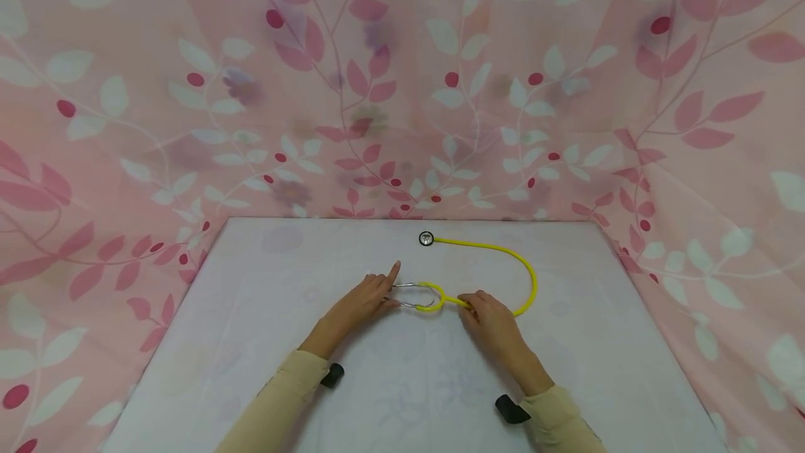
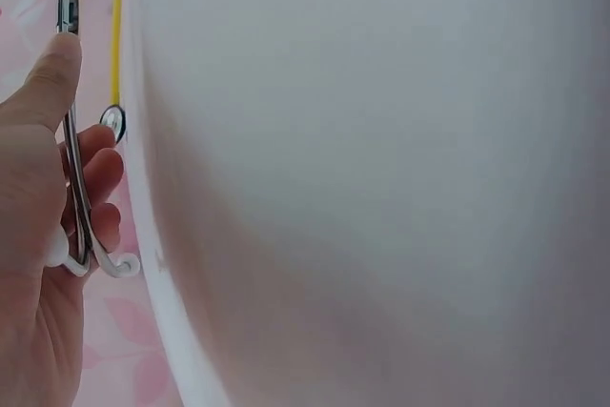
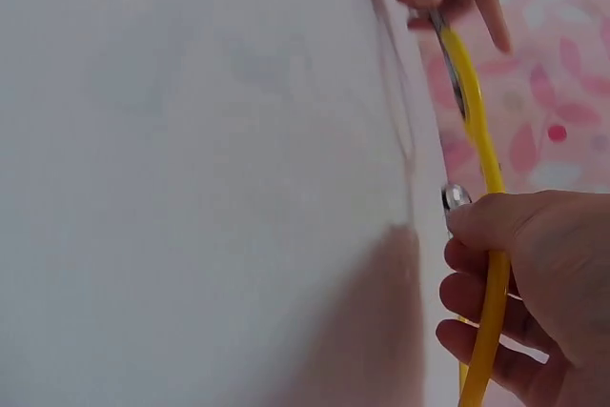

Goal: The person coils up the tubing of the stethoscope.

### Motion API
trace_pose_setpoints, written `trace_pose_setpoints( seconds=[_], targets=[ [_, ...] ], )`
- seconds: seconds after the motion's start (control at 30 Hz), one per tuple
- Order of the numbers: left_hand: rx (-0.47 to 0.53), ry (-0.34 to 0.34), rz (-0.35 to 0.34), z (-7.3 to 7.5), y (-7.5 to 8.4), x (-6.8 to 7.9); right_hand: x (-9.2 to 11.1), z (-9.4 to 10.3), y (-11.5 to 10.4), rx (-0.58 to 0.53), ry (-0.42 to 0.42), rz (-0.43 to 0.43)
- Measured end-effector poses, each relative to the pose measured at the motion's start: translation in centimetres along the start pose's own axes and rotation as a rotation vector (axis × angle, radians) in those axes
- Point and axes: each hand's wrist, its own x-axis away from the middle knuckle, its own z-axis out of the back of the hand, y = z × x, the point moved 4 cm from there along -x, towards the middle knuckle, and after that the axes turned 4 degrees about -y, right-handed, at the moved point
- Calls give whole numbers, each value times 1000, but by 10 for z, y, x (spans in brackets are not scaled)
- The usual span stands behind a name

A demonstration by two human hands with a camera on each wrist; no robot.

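A stethoscope with yellow tubing [image 1: 533,275] lies across the middle of the white table. Its round chest piece [image 1: 426,238] rests near the back edge, joined to the tubing's long curve on the right. My left hand [image 1: 361,303] holds the metal ear tubes [image 2: 72,154] between thumb and fingers, and its index finger points away from them in the head view. White eartips [image 2: 125,266] show by the palm in the left wrist view. Just right of the yellow fork, my right hand [image 1: 493,324] pinches the tubing, thumb against fingers [image 3: 477,297].
The white-covered table [image 1: 251,369] has its back edge against a pink leaf-patterned cloth [image 1: 402,89], which also hangs at both sides. Black devices [image 1: 512,410] sit at both wrists, by the beige sleeves [image 1: 277,397].
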Motion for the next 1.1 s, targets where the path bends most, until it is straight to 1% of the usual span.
trace_pose_setpoints(
  seconds=[0.07,0.13,0.17,0.23,0.3,0.4,0.5,0.6,0.67,0.83,0.93,1.1],
  targets=[
    [52,17,16,3,-2,3,3,4,12,-15,-11,-35],
    [75,28,33,6,-3,7,6,10,21,-56,-19,-57],
    [76,27,39,8,-3,9,7,15,24,-84,-16,-55],
    [77,10,48,9,-3,12,8,24,26,-138,8,-9],
    [78,-9,46,9,-1,14,5,33,23,-189,39,72],
    [84,-29,26,9,3,15,-2,45,13,-200,93,191],
    [79,-33,-3,9,9,14,-11,52,1,-198,111,257],
    [53,-37,-31,10,15,13,-22,54,-13,-216,93,304],
    [50,-44,-35,11,18,13,-30,53,-22,-224,78,336],
    [116,-73,-38,17,28,11,-48,48,-37,-226,53,389],
    [132,-79,-58,21,36,9,-56,43,-43,-244,7,394],
    [133,-55,-109,28,49,7,-63,34,-44,-308,-127,333]
  ],
)
